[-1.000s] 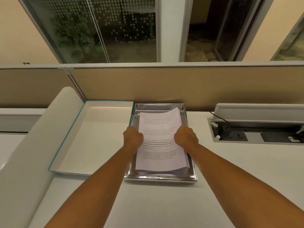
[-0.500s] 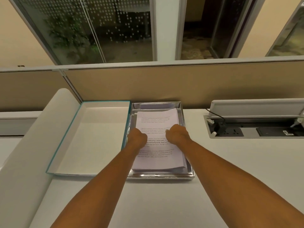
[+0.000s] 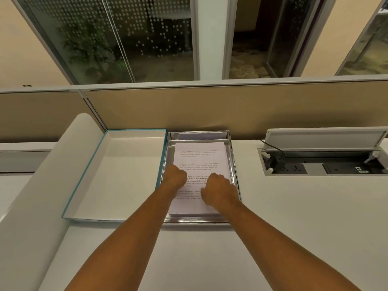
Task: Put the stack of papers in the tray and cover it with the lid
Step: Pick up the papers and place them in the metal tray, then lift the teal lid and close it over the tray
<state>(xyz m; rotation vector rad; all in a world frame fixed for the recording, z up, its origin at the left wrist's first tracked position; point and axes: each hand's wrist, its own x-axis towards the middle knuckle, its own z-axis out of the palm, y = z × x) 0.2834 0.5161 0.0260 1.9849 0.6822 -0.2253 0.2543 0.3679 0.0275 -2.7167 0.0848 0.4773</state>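
The stack of printed papers (image 3: 199, 154) lies flat inside the shiny metal tray (image 3: 234, 164), which stands against the partition. My left hand (image 3: 175, 175) rests on the stack's left edge with its fingers curled under. Further in, over the lower middle of the top sheet, my right hand (image 3: 218, 185) presses down with curled fingers. The lid (image 3: 117, 175), white inside with a teal rim, lies upside down on the desk and touches the tray's left side.
A beige partition (image 3: 231, 110) runs behind the tray. An open cable box (image 3: 323, 164) with sockets and a raised flap is set in the desk on the right. A large white paper roll (image 3: 42, 175) lies along the left.
The curved stack has been lowered flat into the tray. Both hands moved from the stack's side edges inward onto its top, the right hand furthest.
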